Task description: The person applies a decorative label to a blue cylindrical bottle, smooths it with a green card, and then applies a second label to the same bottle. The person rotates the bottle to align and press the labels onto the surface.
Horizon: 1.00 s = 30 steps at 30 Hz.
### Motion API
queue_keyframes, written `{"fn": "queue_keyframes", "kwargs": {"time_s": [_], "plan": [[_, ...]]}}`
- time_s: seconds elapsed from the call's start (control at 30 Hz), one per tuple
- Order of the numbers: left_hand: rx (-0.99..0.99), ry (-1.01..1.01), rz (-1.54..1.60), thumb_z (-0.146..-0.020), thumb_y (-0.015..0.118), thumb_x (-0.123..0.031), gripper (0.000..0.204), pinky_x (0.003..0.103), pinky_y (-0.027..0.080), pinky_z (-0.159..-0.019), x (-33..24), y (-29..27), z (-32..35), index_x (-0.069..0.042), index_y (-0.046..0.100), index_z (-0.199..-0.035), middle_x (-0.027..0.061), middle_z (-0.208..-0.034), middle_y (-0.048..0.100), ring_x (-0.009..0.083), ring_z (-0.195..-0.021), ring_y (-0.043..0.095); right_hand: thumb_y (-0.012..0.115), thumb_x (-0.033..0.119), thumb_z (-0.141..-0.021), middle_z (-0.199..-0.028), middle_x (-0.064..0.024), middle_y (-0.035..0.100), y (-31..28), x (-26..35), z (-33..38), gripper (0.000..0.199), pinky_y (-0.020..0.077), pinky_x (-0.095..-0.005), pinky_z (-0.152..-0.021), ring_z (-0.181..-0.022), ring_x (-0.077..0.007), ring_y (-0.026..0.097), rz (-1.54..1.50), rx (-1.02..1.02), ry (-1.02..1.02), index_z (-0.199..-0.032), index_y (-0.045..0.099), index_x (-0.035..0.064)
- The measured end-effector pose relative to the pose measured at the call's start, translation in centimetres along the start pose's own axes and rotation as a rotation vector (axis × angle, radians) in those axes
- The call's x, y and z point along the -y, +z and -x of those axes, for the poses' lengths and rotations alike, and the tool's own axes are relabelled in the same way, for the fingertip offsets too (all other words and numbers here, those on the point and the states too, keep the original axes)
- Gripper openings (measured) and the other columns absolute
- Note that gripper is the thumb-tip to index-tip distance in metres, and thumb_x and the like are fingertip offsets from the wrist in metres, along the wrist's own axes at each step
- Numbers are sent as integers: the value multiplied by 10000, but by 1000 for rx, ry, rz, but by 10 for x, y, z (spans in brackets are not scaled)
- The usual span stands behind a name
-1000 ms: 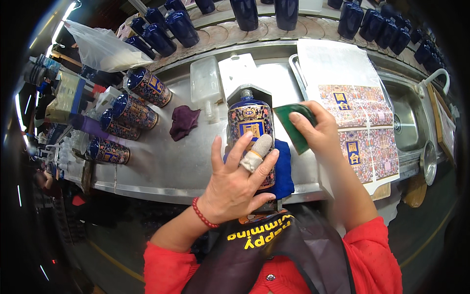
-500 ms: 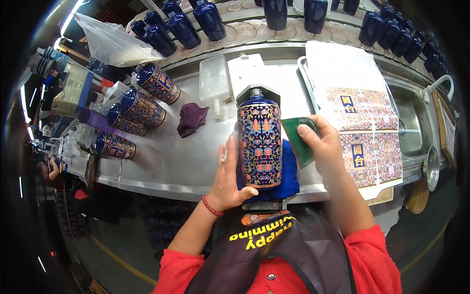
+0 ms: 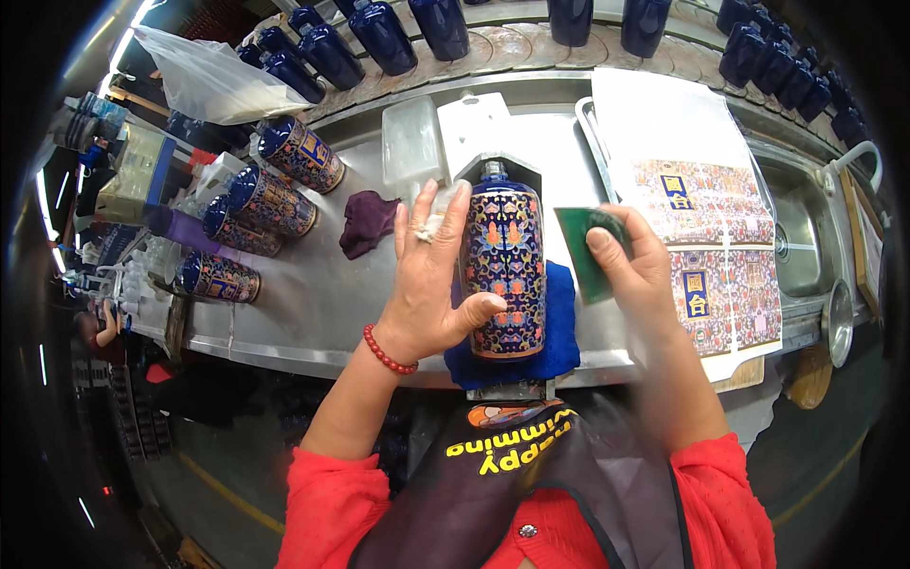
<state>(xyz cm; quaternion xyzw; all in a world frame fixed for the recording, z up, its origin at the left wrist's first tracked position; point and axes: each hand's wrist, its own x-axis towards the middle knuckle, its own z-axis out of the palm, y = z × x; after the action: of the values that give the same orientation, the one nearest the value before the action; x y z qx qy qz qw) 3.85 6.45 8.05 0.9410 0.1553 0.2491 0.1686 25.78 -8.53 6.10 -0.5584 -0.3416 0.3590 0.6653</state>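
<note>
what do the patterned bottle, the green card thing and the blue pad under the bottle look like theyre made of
Patterned bottle: looks like glazed ceramic, glossy dark blue with a bright decal; could be glass. Green card in the right hand: thin, flat and stiff, probably plastic, matte. Blue pad: soft cloth or sponge, dull with a rumpled edge. The left hand holds the bottle.

Patterned blue bottle [image 3: 503, 270] is lying neck-away on a blue cloth [image 3: 559, 332]; green square pad [image 3: 590, 248] is tilting just beside it.

Glossy, seemingly ceramic bottle [image 3: 503, 270]
</note>
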Motion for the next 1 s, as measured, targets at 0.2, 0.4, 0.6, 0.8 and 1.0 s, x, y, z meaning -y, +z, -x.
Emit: {"fn": "queue_keyframes", "kwargs": {"time_s": [0.2,0.4,0.6,0.8,1.0], "plan": [[-11,-38,-19,-858,526,-805,1109,650,94,-1188,-1,13,5,17,314,-1573,271,-1580,355,481,-1484,267,569,-107,-810,-1364,-243,564,13,6,-21,628,503,-447,-1001,-1162,-409,575,869,147,-744,-1425,526,10],[14,-31,-48,-852,538,-803,1111,651,99,-1186,-3,11,3,17,321,-1570,275,-1578,350,465,-1478,288,627,-65,-768,-1387,-227,533,29,1,-22,655,496,-458,-1001,-1150,-412,560,959,216,-739,-1409,539,39],[-7,-11,-35,-853,548,-792,1097,671,101,-1172,-4,12,0,21,338,-1559,266,-1556,375,455,-1462,313,670,-44,-753,-1359,-219,526,31,6,-24,684,488,-463,-1006,-1153,-418,557,968,218,-718,-1417,540,61],[4,-31,-49,-856,572,-768,1066,677,112,-1168,-4,12,-4,-6,341,-1565,261,-1550,383,447,-1458,320,681,-64,-739,-1326,-221,530,30,5,-23,722,486,-459,-1006,-1157,-429,552,915,211,-674,-1434,535,66],[-13,-26,-23,-854,593,-752,1041,677,115,-1168,-4,13,-6,-24,358,-1560,259,-1545,388,444,-1457,323,688,-72,-719,-1300,-219,536,30,7,-26,725,488,-457,-1004,-1160,-424,552,933,210,-697,-1418,553,68]]}}
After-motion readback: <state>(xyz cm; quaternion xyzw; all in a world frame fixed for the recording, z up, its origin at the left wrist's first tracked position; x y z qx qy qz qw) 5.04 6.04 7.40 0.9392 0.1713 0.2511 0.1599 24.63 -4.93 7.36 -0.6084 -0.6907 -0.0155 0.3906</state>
